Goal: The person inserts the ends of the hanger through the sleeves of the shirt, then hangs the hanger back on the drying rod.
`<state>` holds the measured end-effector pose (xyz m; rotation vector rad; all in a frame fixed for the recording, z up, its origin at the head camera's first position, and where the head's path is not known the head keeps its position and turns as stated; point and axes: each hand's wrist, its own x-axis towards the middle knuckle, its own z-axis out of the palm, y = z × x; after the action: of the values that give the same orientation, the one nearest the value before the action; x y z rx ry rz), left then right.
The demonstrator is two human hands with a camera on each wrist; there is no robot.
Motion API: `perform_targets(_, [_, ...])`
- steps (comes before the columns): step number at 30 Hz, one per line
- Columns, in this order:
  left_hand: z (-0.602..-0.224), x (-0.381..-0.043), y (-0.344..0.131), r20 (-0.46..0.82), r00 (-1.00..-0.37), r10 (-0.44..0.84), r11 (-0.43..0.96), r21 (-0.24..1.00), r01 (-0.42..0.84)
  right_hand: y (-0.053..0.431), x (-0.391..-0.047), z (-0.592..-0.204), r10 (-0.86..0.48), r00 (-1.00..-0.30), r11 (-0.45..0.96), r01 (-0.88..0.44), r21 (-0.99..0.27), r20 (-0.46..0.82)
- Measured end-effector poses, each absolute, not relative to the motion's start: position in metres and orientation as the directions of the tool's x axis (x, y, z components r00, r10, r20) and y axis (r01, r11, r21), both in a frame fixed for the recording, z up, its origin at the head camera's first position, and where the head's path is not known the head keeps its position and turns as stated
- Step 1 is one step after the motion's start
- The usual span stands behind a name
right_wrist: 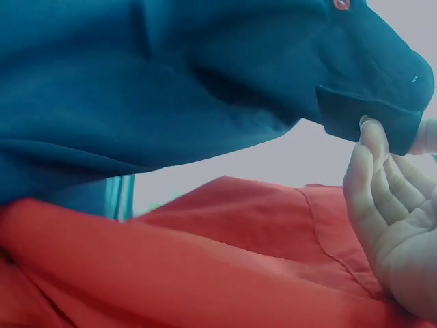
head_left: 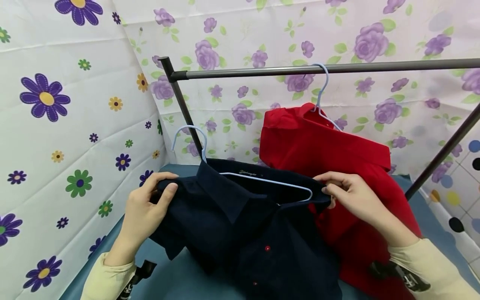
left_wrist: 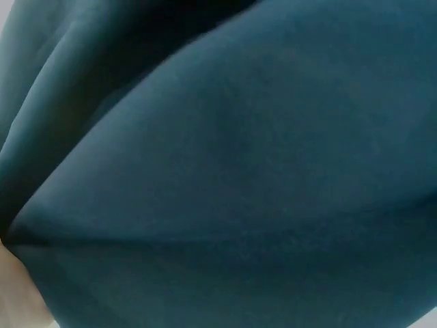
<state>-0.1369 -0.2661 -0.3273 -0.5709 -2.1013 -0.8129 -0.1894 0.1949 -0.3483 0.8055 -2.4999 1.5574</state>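
A dark navy shirt (head_left: pixel 228 225) with red buttons hangs between both hands in the head view, its collar (head_left: pixel 225 187) spread wide. Inside the neck opening lies a light-blue hanger (head_left: pixel 271 181), its hook standing out past the collar on the left. My left hand (head_left: pixel 144 214) pinches the shirt's shoulder between thumb and fingers. At the other side, my right hand (head_left: pixel 350 193) pinches the collar's edge; the right wrist view shows its fingertips against the collar flap (right_wrist: pixel 369 116). Cloth fills most of the left wrist view, hiding the left fingers there.
Behind stands a dark metal rack; on its rail (head_left: pixel 240 73) a red shirt (head_left: pixel 326 146) hangs from another light-blue hanger (head_left: pixel 322 83). Its cloth drapes close behind the right hand. A blue-grey surface (head_left: pixel 176 275) lies below, with flowered cloth walls (head_left: pixel 90 146) around.
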Motion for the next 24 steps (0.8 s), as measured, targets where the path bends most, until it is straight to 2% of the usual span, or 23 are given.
perform_targets(9, [-0.328, -0.137, -0.268, 0.786, -0.583, 0.208, 0.775, 0.231, 0.588, 0.192, -0.177, -0.337, -0.315, -0.864, 0.427, -0.498, -0.754, 0.393])
perform_targets(19, [-0.327, -0.14, -0.255, 0.811, -0.545, 0.213, 0.808, 0.167, 0.565, 0.174, -0.147, -0.327, -0.325, -0.805, 0.38, -0.592, -0.711, 0.497])
perform_targets(24, [-0.324, -0.141, -0.243, 0.808, -0.537, 0.242, 0.789, 0.158, 0.593, 0.164, -0.138, -0.328, -0.361, -0.726, 0.311, -0.685, -0.658, 0.585])
